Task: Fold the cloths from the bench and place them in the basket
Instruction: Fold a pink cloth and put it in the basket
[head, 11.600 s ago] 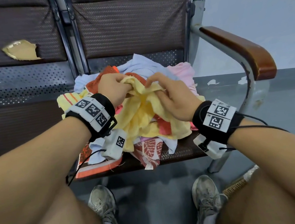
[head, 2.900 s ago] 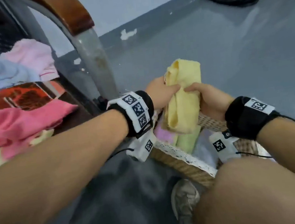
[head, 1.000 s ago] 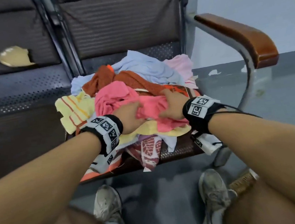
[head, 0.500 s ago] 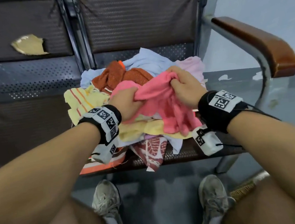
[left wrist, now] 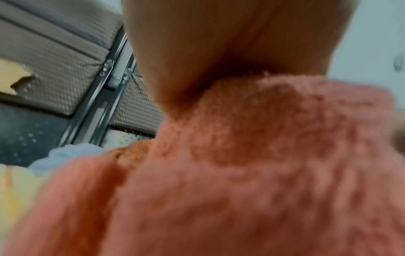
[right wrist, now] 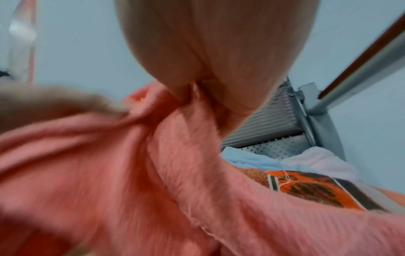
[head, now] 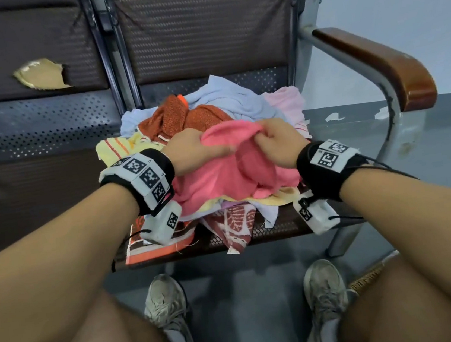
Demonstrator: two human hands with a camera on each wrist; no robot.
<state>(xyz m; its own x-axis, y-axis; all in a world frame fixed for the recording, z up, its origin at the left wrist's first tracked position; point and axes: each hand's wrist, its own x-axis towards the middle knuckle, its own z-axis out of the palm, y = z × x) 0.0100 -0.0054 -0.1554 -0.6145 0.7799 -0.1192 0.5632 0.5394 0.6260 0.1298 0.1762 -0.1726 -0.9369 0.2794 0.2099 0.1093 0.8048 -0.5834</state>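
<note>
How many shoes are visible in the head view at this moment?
2. One worn grey sneaker sits on the floor at lower centre-left; the other grey sneaker sits at lower centre-right, both below the bench seat. The legs partly cover both.

Fuzzy pink terry cloth (head: 228, 176), matt and soft; perforated grey metal seat back (head: 42, 122); glossy brown wooden armrest (head: 375, 58), chipped paint below.

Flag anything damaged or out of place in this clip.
The left seat's backrest is torn, baring yellowish padding. A leaf-print cloth hangs over the seat's front edge. Both hands grip the pink cloth normally.
</note>
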